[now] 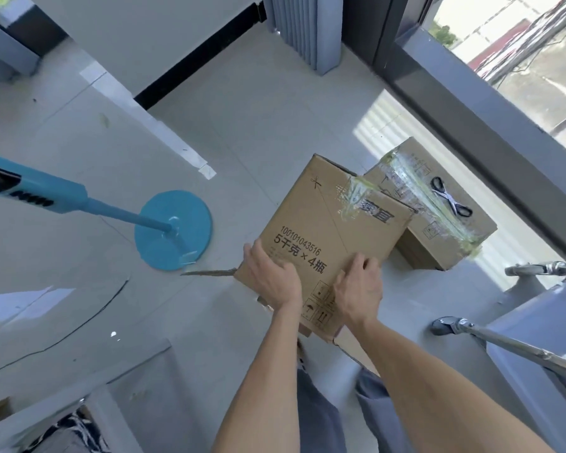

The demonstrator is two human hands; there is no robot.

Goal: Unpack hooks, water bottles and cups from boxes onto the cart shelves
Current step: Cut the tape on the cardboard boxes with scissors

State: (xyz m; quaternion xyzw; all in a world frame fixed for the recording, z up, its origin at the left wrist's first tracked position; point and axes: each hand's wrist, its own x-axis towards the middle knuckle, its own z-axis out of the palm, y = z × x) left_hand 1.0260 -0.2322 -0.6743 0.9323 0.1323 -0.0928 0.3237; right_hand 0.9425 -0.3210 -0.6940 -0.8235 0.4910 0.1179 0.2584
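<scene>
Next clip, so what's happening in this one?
A person stands over two cardboard boxes on the floor. Both the left hand and the right hand grip the near box, which is tilted. The far box is taped shut, with scissors lying on top. Part of a metal cart shows at right. Nothing unpacked is visible.

Scissors (451,201) lie on the box (445,223) behind the held box (327,230)

2 cardboard boxes (327,223) (438,223), 1 pr scissors (451,199), 1 fan stand (174,230).
</scene>
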